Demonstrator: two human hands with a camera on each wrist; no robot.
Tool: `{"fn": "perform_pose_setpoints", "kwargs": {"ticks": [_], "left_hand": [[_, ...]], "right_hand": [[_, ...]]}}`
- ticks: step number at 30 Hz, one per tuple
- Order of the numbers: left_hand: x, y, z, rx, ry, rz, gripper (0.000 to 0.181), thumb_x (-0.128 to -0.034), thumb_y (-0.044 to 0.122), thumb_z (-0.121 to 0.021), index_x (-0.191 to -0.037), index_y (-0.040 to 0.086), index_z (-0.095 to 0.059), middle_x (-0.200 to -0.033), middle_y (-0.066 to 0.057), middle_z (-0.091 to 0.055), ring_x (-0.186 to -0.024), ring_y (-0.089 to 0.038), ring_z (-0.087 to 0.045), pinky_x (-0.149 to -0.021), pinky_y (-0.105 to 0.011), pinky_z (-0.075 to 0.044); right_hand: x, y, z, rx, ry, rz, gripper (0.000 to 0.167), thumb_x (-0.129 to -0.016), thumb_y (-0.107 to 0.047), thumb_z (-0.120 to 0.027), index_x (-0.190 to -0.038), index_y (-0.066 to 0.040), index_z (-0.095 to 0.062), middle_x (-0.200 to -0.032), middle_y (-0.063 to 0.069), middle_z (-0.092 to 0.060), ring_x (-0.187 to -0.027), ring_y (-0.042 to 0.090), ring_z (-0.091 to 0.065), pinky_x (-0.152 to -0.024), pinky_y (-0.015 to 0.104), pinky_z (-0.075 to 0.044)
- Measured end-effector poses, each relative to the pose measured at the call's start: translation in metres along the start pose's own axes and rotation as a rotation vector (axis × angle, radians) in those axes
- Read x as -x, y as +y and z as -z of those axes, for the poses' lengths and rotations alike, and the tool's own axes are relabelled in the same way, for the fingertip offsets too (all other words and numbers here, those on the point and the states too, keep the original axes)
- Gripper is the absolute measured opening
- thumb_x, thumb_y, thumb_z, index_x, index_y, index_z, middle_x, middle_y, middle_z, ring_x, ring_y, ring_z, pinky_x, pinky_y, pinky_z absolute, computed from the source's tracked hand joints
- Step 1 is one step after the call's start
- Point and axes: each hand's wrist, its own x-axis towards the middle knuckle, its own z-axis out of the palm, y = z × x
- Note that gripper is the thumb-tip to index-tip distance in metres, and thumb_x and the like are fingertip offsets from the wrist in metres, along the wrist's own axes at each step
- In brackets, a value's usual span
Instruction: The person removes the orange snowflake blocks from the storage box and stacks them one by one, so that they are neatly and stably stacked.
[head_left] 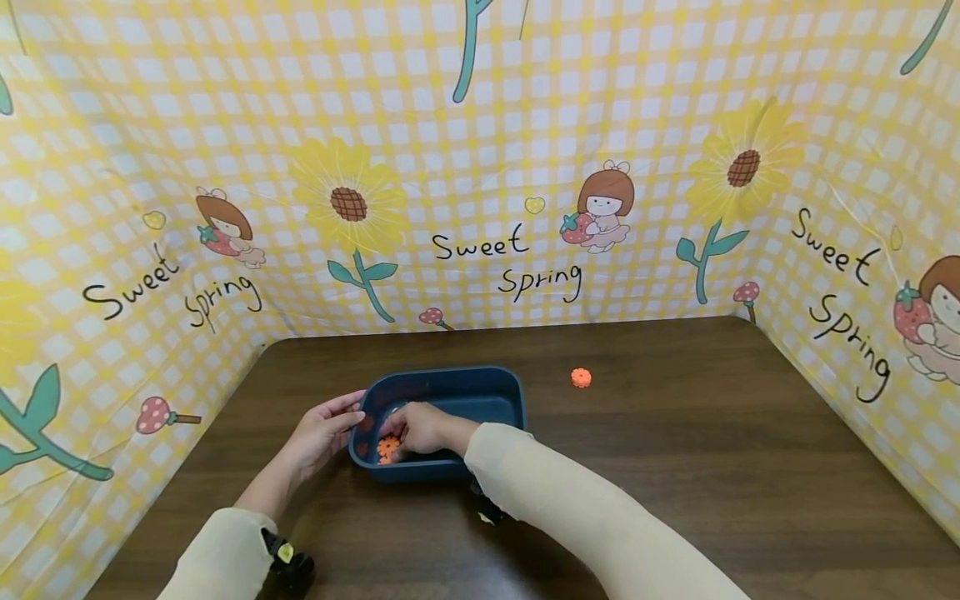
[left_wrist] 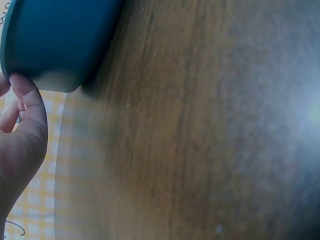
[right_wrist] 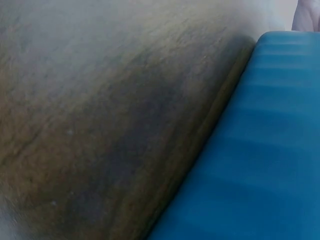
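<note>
A dark blue rectangular box [head_left: 472, 477] with rounded corners stands on the wooden table. My left hand [head_left: 318, 437] holds its left end, thumb at the rim; in the left wrist view that thumb [left_wrist: 31, 102] touches the edge of the end wall. My right hand [head_left: 423, 429] reaches down inside, at the left part of the box. Orange flower-shaped pieces [head_left: 387, 448] lie there between its thumb and fingers; whether it pinches one is hidden. In the right wrist view only the box's blue outer side [right_wrist: 260, 150] shows, not the right hand.
One more orange flower-shaped piece [head_left: 581, 377] lies on the table [head_left: 675, 433] to the right, behind the box. A yellow checked cloth [head_left: 480, 183] with printed flowers stands round the table's back and sides. Black wrist devices [head_left: 288, 562] sit under both sleeves.
</note>
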Motion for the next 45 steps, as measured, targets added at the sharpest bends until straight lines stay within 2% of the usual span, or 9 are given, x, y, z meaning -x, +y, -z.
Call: {"fn": "perform_pose_setpoints", "kwargs": {"ticks": [7, 12, 20, 27, 37, 45], "left_hand": [[-0.0021, -0.0007, -0.0001, -0.003, 0.014, 0.003, 0.049, -0.0957, 0.01, -0.062, -0.141, -0.001, -0.046, -0.104, -0.002, -0.06, -0.095, -0.015, -0.06, -0.084, -0.03, -0.053], [-0.0011, -0.0002, 0.0001, -0.012, 0.007, 0.006, 0.052, -0.0961, 0.011, -0.062, -0.143, -0.002, -0.043, -0.105, -0.001, -0.059, -0.095, -0.015, -0.059, -0.085, -0.03, -0.052], [0.0012, 0.0015, -0.0012, -0.008, 0.002, 0.003, 0.054, -0.0961, 0.011, -0.062, -0.144, -0.004, -0.041, -0.104, -0.002, -0.059, -0.095, -0.015, -0.06, -0.085, -0.03, -0.053], [0.0019, 0.0023, -0.002, -0.002, -0.007, -0.003, 0.054, -0.0966, 0.009, -0.06, -0.144, -0.005, -0.039, -0.105, -0.003, -0.059, -0.095, -0.015, -0.06, -0.084, -0.03, -0.053], [0.0022, 0.0016, -0.0019, 0.006, -0.012, -0.014, 0.056, -0.0972, 0.007, -0.059, -0.146, -0.008, -0.034, -0.105, -0.004, -0.058, -0.1, -0.018, -0.063, -0.084, -0.03, -0.053], [0.0031, 0.0037, -0.0023, 0.001, -0.013, 0.0, 0.057, -0.0968, 0.007, -0.06, -0.146, -0.006, -0.035, -0.104, -0.003, -0.059, -0.101, -0.019, -0.063, -0.085, -0.031, -0.053]], "right_hand": [[-0.0038, 0.0026, -0.0025, 0.044, 0.009, 0.005, 0.038, -0.083, -0.01, -0.078, -0.12, -0.011, -0.07, -0.094, -0.004, -0.062, -0.08, 0.007, -0.055, -0.074, 0.018, -0.047], [-0.0059, 0.0031, -0.0053, 0.076, 0.025, 0.003, 0.034, -0.081, -0.01, -0.079, -0.115, -0.011, -0.073, -0.089, -0.005, -0.063, -0.077, 0.005, -0.054, -0.071, 0.017, -0.046], [-0.0036, 0.0017, -0.0053, 0.067, 0.032, -0.002, 0.03, -0.082, -0.009, -0.079, -0.111, -0.009, -0.073, -0.085, -0.003, -0.066, -0.074, 0.005, -0.055, -0.068, 0.017, -0.046], [-0.0027, 0.0004, -0.0045, 0.106, 0.031, 0.002, 0.028, -0.083, -0.006, -0.076, -0.111, -0.009, -0.073, -0.086, -0.004, -0.066, -0.075, 0.004, -0.054, -0.07, 0.016, -0.046], [-0.0005, -0.0047, -0.0042, 0.177, 0.042, -0.008, 0.027, -0.083, -0.008, -0.077, -0.109, -0.011, -0.074, -0.088, -0.005, -0.065, -0.077, 0.003, -0.053, -0.072, 0.015, -0.045], [-0.0025, -0.004, -0.0053, 0.197, 0.061, -0.038, 0.017, -0.082, -0.01, -0.079, -0.096, -0.012, -0.071, -0.082, -0.005, -0.058, -0.075, 0.007, -0.051, -0.069, 0.017, -0.043]]}}
